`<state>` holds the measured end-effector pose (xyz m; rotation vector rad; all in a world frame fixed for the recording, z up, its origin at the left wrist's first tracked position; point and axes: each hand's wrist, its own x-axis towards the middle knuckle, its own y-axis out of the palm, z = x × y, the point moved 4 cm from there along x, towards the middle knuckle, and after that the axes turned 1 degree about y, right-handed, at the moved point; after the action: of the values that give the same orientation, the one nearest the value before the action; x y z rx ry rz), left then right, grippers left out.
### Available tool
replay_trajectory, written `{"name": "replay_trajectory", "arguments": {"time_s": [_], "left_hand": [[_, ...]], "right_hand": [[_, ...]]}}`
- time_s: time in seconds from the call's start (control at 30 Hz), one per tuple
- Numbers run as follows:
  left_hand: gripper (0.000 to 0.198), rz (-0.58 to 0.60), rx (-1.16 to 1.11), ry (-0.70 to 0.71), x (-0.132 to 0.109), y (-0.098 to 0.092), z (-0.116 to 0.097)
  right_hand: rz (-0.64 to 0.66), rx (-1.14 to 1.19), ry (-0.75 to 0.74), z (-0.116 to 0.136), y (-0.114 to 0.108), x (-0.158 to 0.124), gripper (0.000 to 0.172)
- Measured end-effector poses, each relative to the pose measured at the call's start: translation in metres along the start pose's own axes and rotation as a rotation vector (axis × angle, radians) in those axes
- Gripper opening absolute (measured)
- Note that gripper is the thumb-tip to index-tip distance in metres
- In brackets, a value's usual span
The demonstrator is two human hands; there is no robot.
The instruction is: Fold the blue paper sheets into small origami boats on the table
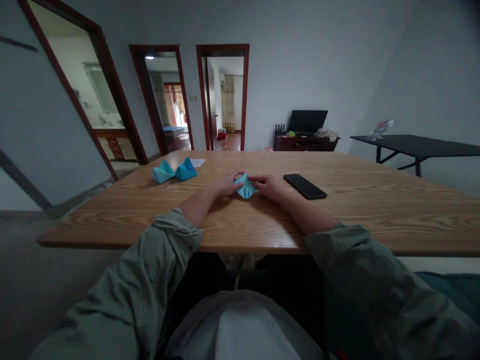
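Observation:
A light blue piece of folded paper (246,190) lies in the middle of the wooden table, between my two hands. My left hand (227,184) grips its left side, with the thumb on top of the paper. From the right, my right hand (269,185) reaches over the paper's upper right edge and touches it with the fingertips; whether those fingers pinch it is too small to make out. Farther left stand a pale blue folded paper shape (162,172) and a deeper blue folded paper shape (185,170), side by side with raised points.
A black phone (305,186) lies flat to the right of my right hand. Behind the blue shapes is a white paper slip (197,163). The wooden table (375,210) has its front edge near my body. A black side table (416,144) stands at the right.

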<state>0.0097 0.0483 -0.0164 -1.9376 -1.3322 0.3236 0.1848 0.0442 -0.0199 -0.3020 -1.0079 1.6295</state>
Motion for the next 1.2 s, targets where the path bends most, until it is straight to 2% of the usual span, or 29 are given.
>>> {"name": "replay_trajectory", "arguments": {"time_s": [0.07, 0.13, 0.23, 0.4, 0.53, 0.6, 0.73, 0.87, 0.97, 1.1, 1.2], "left_hand": [[0.056, 0.001, 0.273, 0.02, 0.002, 0.005, 0.001], [0.058, 0.059, 0.467, -0.011, 0.004, 0.014, 0.003], [0.065, 0.168, 0.563, -0.072, 0.003, 0.031, 0.003], [0.074, 0.201, 0.621, -0.048, -0.001, 0.039, -0.002], [0.078, 0.196, 0.628, -0.001, -0.006, 0.033, -0.001], [0.079, 0.217, 0.618, 0.038, -0.009, 0.031, 0.0], [0.083, 0.319, 0.594, 0.101, -0.015, 0.026, 0.003], [0.09, 0.377, 0.573, 0.149, -0.02, 0.018, 0.007], [0.087, 0.351, 0.518, 0.167, -0.021, 0.011, 0.007], [0.078, 0.285, 0.464, 0.153, -0.024, 0.005, 0.0], [0.073, 0.241, 0.479, 0.129, -0.026, 0.002, -0.004]], "right_hand": [[-0.003, -0.23, -0.043, -0.001, 0.003, 0.001, 0.038], [0.068, -0.414, -0.079, -0.001, 0.011, 0.001, 0.04], [0.227, -0.524, -0.057, -0.003, 0.022, 0.0, 0.049], [0.304, -0.579, -0.014, -0.002, 0.026, -0.004, 0.057], [0.299, -0.552, -0.103, 0.004, 0.024, -0.007, 0.06], [0.348, -0.527, -0.131, 0.005, 0.025, -0.009, 0.061], [0.443, -0.559, -0.166, 0.002, 0.028, -0.009, 0.057], [0.438, -0.597, -0.183, 0.001, 0.029, -0.008, 0.05], [0.395, -0.553, -0.135, 0.002, 0.021, -0.008, 0.051], [0.294, -0.326, -0.072, 0.004, -0.004, -0.011, 0.052], [0.313, -0.315, -0.064, 0.004, -0.016, -0.014, 0.05]]}}
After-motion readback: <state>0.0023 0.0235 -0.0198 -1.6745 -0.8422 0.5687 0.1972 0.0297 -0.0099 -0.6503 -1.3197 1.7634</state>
